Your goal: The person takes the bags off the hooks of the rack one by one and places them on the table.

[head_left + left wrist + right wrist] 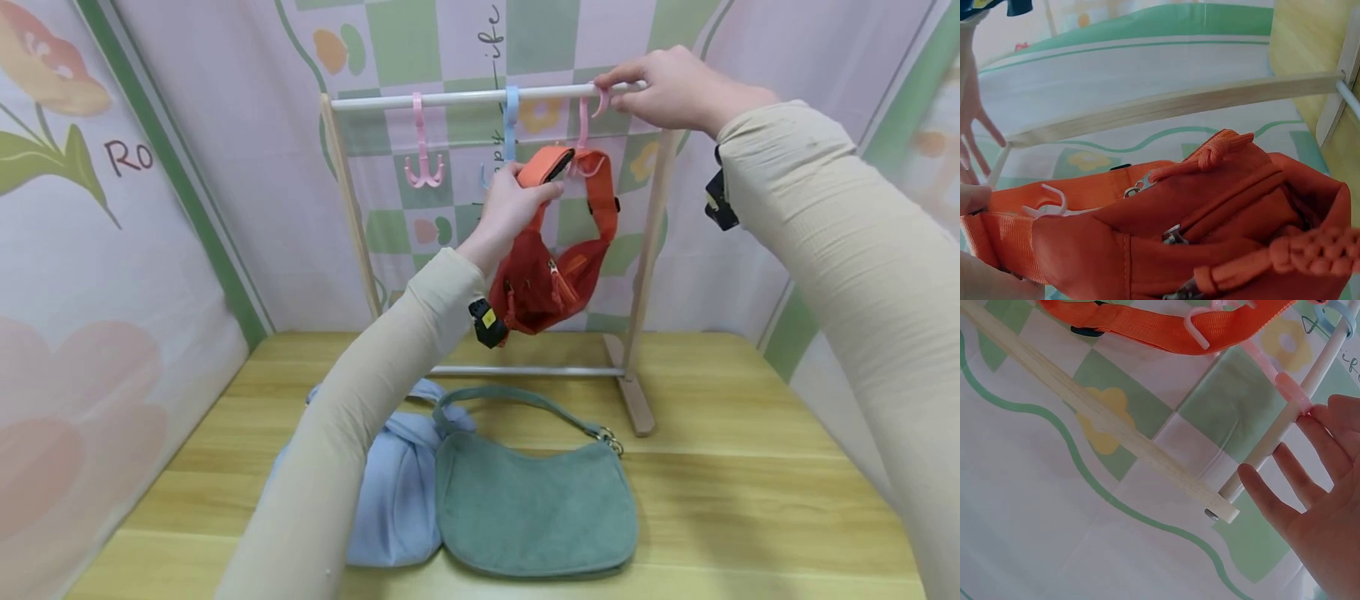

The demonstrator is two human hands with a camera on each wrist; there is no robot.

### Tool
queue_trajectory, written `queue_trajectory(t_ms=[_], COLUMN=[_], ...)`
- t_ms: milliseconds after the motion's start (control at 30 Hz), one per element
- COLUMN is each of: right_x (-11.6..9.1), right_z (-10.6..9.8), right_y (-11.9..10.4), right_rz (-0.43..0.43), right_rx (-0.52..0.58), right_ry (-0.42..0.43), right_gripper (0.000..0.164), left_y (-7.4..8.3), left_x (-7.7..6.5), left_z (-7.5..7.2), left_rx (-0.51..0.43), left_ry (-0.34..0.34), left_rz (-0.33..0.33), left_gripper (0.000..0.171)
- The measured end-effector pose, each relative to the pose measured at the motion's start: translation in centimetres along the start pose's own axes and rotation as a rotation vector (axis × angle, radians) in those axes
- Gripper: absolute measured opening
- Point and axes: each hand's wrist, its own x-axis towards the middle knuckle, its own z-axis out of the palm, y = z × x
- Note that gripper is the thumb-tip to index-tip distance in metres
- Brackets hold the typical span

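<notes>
A red-orange waist bag (551, 279) hangs by its strap from a pink hook (583, 121) on the right part of the white rail (465, 97). My left hand (517, 204) pinches the bag's orange strap (546, 165) near its upper end. In the left wrist view, the bag body (1210, 212) shows zippers and braided pulls. At the rail, my right hand (678, 90) holds the top of the pink hook between thumb and finger. The right wrist view shows its other fingers (1272, 500) against the rail, beside the hook top (1293, 392).
Below the rack, a green shoulder bag (536, 508) and a light blue bag (397, 500) lie on the wooden table (720, 492). A pink hook (423, 150) and a blue hook (511, 125) hang farther left. The rack's wooden post (648, 250) stands at right.
</notes>
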Motion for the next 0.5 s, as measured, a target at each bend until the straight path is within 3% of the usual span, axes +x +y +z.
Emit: queue_trajectory(t_ms=[267,500], right_x=[0.0,0.1], right_z=[-0.1,0.0], right_y=[0.0,0.1], right_rz=[-0.005,0.0], right_rx=[-0.041,-0.045], right_ry=[0.024,0.017], right_gripper=[0.047,0.046], left_y=[1.4,1.9], left_x=[0.3,0.5], left_z=[0.0,-0.1], left_rx=[0.008,-0.041], left_ry=[0.022,0.02], left_rz=[0.037,0.031], left_gripper=[0.042,0.042])
